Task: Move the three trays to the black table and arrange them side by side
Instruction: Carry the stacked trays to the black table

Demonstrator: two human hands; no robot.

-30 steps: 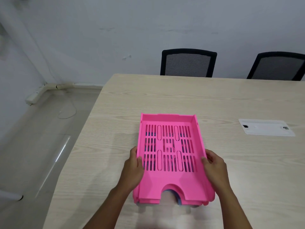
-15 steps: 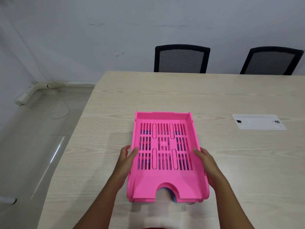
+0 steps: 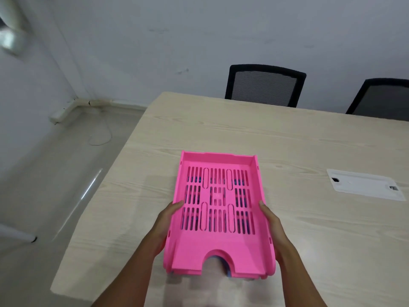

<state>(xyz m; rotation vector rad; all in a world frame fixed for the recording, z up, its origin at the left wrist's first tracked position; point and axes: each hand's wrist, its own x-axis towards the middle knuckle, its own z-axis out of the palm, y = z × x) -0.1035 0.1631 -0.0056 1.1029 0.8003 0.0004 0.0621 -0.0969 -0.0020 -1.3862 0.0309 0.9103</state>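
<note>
- As I look through the head camera, I see the pink tray [image 3: 219, 213] near the front edge of the light wooden table [image 3: 309, 147], with its cut-out notch pointing toward the person.
- Under the pink tray there is something blue, visible through the slots and in the notch; I think it is another tray in the stack, but how many trays lie there I cannot tell.
- The left hand [image 3: 164, 229] grasps the left wall of the pink tray, with the thumb on the rim and the other fingers hidden below.
- The right hand [image 3: 273, 227] grasps the right wall in the same way, thumb on top of the rim.
- If the stack touches the table or is raised a little, I cannot say; there is a soft shadow under its front edge.
- A white flat cover plate [image 3: 365, 187] is set in the table top, well apart from the tray, on the right side.
- Two black mesh chairs [image 3: 264, 87] stand behind the far edge of the table, near the grey wall.
- On the left is the shiny floor [image 3: 44, 173] with a thin cable on it.
- The black table is not in this view.
</note>
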